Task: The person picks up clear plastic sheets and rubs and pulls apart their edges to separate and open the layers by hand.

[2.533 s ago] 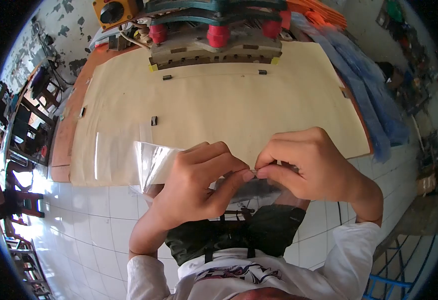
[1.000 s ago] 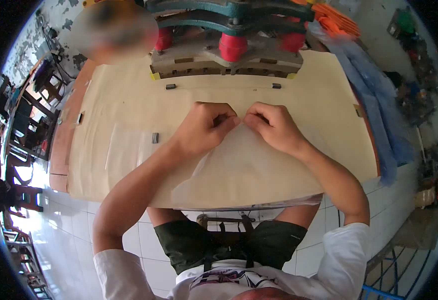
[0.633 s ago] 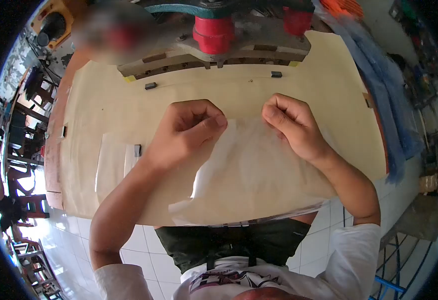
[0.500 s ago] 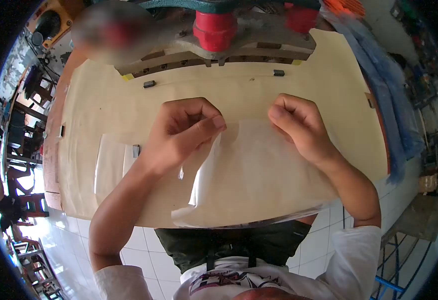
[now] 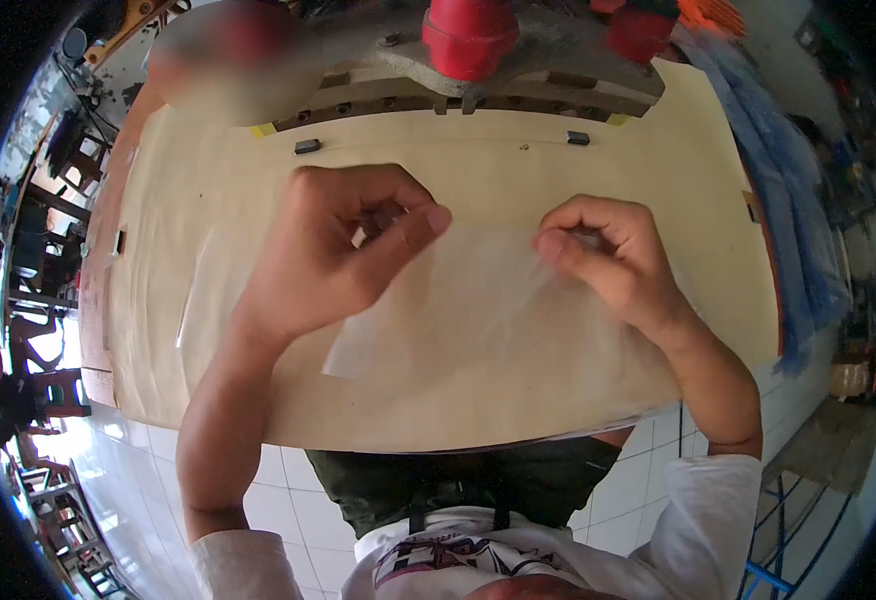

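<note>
A clear plastic sheet (image 5: 458, 310) spans the space between my hands, over the cream-coloured table surface (image 5: 438, 410). My left hand (image 5: 358, 245) is closed, thumb against fingertips, pinching the sheet's upper left corner. On the other side, my right hand (image 5: 613, 255) pinches its upper right part with curled fingers. The sheet is see-through, so much of its outline is hard to make out. Another clear plastic piece (image 5: 193, 295) lies left of my left forearm, partly hidden by it.
Beyond my hands stands a heavy machine with a metal bar (image 5: 398, 108) and a red cylindrical part (image 5: 470, 38). Small dark blocks (image 5: 307, 146) lie on the surface before it. Blue plastic sheeting (image 5: 778, 200) hangs at the right edge. A blurred patch covers the upper left.
The plastic sheet has moved away from my body, its near edge now farther up the table. My left hand has risen slightly. The view has shifted a little.
</note>
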